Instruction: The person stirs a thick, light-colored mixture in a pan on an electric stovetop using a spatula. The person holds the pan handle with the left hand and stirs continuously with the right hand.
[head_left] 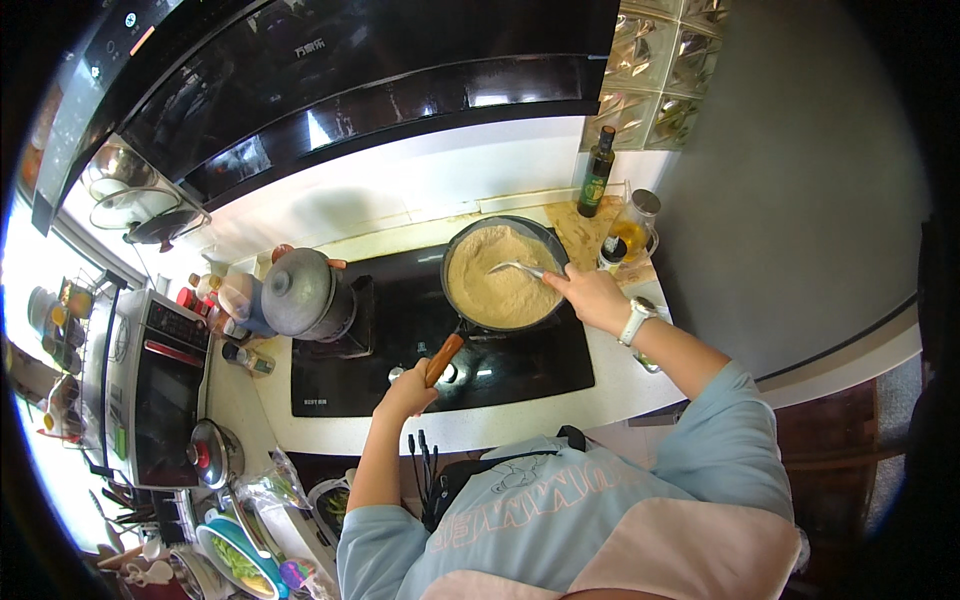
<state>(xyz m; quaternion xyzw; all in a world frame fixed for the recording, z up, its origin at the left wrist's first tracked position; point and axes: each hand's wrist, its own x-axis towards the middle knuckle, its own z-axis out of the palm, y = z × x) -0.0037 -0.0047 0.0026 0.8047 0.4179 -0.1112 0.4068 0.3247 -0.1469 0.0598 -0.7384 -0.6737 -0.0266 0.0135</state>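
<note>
A dark frying pan (pixel 449 296) sits on the right side of the black gas hob, filled with pale yellow-beige flour-like powder (pixel 490 285). My left hand (pixel 406 390) is closed round the lower end of the pan's wooden handle (pixel 444 358). From the right, my right hand (pixel 590 295) reaches over the rim and grips a silvery metal spoon (pixel 530 269). The spoon's head rests in the powder near the middle of the pan, partly sunk, so its exact shape is hard to make out.
A lidded grey pot (pixel 308 293) stands on the left burner. Behind the pan at right are a dark bottle (pixel 597 172) and a glass oil jug (pixel 632 228). A microwave (pixel 165 390) and seasoning jars line the left side. The range hood (pixel 380 70) hangs above.
</note>
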